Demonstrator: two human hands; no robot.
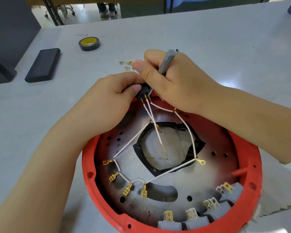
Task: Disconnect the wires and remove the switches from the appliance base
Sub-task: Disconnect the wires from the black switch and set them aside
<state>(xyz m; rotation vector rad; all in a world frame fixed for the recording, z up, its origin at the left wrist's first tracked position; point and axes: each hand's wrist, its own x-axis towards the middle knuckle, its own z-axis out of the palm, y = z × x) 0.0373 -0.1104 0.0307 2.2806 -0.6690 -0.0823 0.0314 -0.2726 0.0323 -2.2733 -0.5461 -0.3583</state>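
Now left hand [114, 91] pinches the black switch [144, 91] at the base [87, 167] rim (far edge); right hand [166, 79] grips a screwdriver [165, 62].

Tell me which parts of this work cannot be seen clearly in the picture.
Head view only:
- Black switch: mostly covered by the left hand and right hand.
- Tip of the grey tool: hidden behind the right hand's fingers.
- Grey switches: the lower ones are cut off by the bottom edge.
- Loose terminals on the table: too small to count, partly behind the thumb.
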